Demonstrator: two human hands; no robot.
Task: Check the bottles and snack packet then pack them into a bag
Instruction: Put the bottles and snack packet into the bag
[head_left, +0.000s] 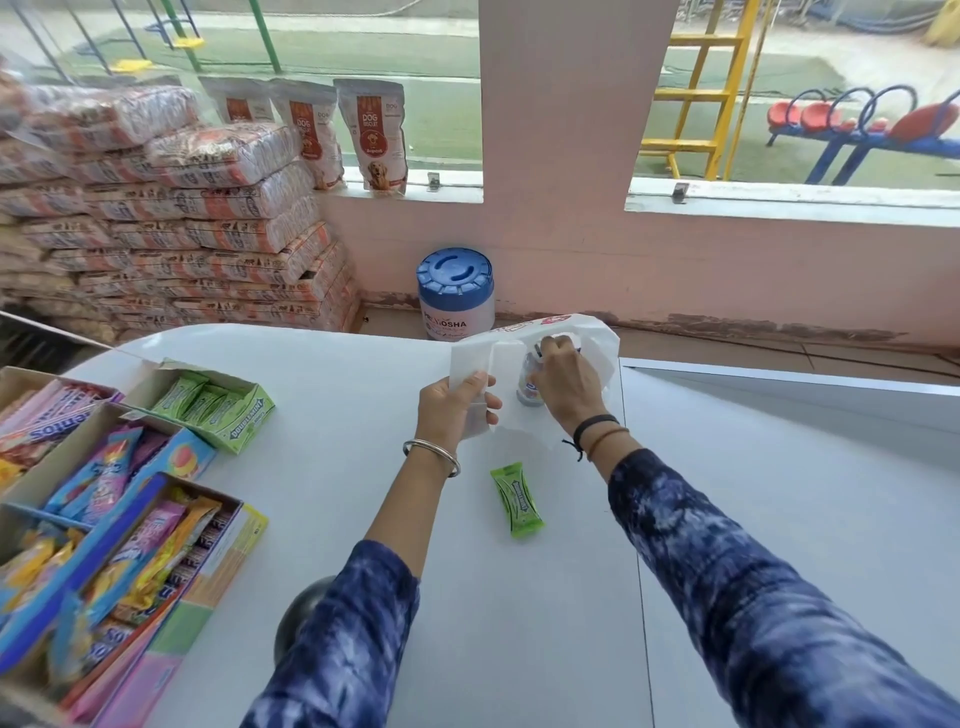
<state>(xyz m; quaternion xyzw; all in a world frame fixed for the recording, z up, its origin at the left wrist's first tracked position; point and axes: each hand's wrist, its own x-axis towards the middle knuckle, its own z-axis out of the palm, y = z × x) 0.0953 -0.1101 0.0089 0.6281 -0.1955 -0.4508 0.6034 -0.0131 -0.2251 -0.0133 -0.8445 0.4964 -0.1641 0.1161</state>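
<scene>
A white plastic bag lies open on the white table at its far edge. My left hand grips the bag's near left edge and holds it open. My right hand reaches into the bag's mouth, fingers closed around the top of a small clear bottle that stands inside the opening. A green snack packet lies flat on the table, just below my hands and between my forearms. Only one bottle shows; the bag's inside is mostly hidden.
Open cardboard display boxes of sweets and a box of green packets fill the table's left side. A blue-lidded tub stands on the floor beyond the table. Stacked sacks sit at the back left. A dark round object lies under my left sleeve.
</scene>
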